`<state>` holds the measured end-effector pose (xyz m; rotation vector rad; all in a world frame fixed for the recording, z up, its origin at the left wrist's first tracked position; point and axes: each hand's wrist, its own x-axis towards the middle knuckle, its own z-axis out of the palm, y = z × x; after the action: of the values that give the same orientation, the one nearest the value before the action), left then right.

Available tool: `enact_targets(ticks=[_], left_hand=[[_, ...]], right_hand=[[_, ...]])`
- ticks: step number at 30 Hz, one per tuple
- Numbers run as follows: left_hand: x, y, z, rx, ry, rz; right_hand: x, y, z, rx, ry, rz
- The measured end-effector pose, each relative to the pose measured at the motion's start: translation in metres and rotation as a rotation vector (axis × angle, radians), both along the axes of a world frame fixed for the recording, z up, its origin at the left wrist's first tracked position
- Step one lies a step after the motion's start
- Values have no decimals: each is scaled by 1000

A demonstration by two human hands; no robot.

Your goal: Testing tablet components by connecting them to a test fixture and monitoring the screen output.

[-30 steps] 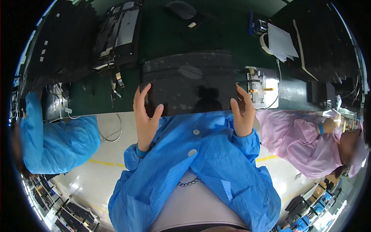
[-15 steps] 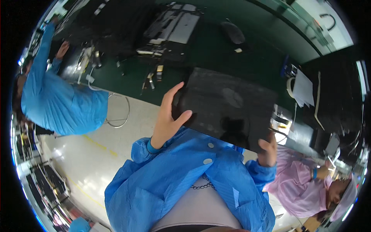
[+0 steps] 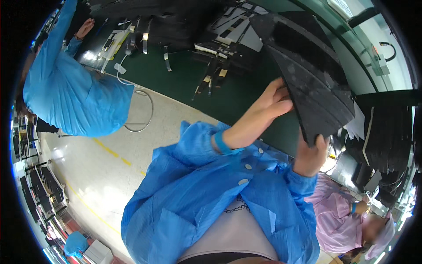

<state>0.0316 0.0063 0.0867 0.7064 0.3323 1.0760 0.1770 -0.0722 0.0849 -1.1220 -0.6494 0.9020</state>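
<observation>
A large flat black panel (image 3: 307,75), matte and faintly speckled, with layered edges that look like several thin sheets stacked, is held tilted in the air above the near edge of the green bench (image 3: 189,75). The left hand (image 3: 268,103) grips its lower left edge, fingers curled against the face. The right hand (image 3: 311,154) clasps the panel's lowest corner from beneath, thumb over the edge. Both sleeves are blue. Black parts and strips lie further back on the bench. A person in a blue coat (image 3: 70,88) leans at the bench's left end; a person in pink (image 3: 338,211) stands at the right
</observation>
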Motion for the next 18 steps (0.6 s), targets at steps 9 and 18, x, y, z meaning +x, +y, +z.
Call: enact_targets(ticks=[9,18], left_hand=[[-34,50,27,-93,25,211],[-77,81,26,-25,390,-102]], right_hand=[[-7,23,-65,73,-264,192],[48,106,-8,-251,446,282]])
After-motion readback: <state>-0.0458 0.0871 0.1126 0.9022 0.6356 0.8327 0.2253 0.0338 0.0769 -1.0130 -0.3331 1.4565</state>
